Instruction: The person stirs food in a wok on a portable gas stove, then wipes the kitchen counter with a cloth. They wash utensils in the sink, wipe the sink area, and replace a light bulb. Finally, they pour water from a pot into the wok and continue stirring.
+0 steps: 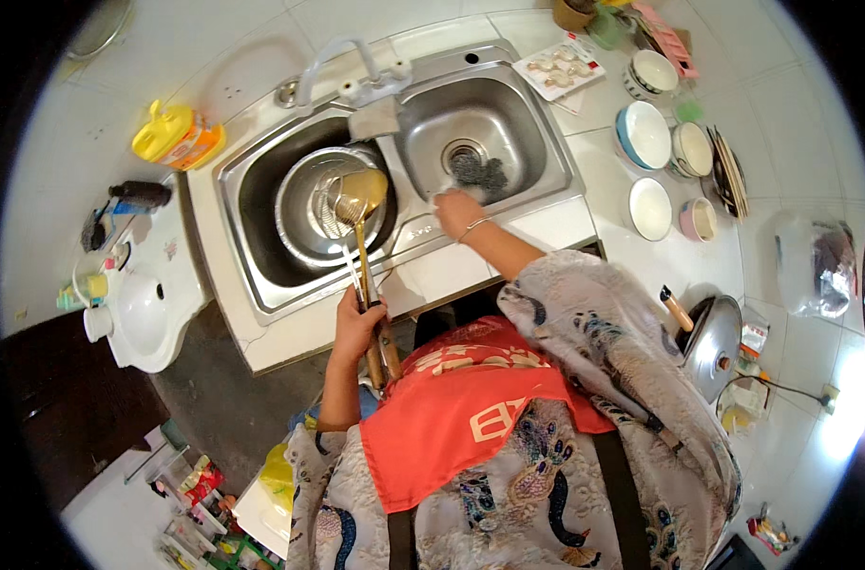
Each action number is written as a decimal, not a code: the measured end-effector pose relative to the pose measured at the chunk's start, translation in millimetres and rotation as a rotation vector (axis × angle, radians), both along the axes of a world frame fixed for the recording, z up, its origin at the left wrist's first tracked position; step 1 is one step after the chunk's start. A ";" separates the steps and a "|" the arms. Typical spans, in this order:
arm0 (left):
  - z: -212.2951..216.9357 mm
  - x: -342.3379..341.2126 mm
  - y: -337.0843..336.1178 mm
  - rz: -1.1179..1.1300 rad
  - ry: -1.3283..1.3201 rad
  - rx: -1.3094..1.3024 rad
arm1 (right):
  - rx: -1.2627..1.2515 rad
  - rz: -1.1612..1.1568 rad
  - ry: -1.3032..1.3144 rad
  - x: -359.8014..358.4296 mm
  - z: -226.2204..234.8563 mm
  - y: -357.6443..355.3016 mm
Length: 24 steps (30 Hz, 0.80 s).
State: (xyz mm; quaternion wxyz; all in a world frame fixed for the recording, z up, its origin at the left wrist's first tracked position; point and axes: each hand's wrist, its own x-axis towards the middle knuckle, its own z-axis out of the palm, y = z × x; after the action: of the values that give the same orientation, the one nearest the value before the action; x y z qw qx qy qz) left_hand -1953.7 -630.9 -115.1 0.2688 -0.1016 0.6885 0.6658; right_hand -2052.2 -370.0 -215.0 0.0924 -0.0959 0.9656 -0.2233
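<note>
My left hand (356, 328) is closed round the handles of a gold-coloured ladle (360, 193) and at least one other long-handled utensil. Two wooden handle ends (391, 353) stick out below the fist. The ladle's head is over a round metal basin (295, 242) in the left sink bowl (249, 255); wire-like lines show beside the head. My right hand (461, 214) is at the front rim of the right sink bowl (423, 128), fingers curled. Whatever they grip is hidden. Just beyond them, a dark scouring pad (480, 175) lies by the drain.
A white faucet (356, 71) stands behind the sink, with a folded cloth (374, 121) on the divider. A yellow jug (171, 135) is at the left corner. Bowls (649, 209) and a pack (558, 66) line the right counter. A pot lid (716, 342) leans farther right.
</note>
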 end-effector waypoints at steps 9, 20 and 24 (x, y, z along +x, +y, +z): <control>13.2 -27.4 25.9 -0.116 -0.077 0.079 | 0.095 0.014 0.131 45.9 7.5 73.5; -59.4 -120.0 184.3 -0.227 -0.160 0.099 | -0.555 -0.849 0.145 82.0 77.0 170.4; -103.0 -150.9 226.5 -0.178 -0.158 -0.021 | -0.787 -0.871 0.257 91.2 75.8 181.9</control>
State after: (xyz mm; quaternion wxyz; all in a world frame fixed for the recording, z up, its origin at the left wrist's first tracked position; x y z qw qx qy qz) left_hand -2104.5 -404.5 -218.2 0.3792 -0.0947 0.6784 0.6220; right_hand -1961.0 -188.1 -139.2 -0.1676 0.2553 0.7644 -0.5678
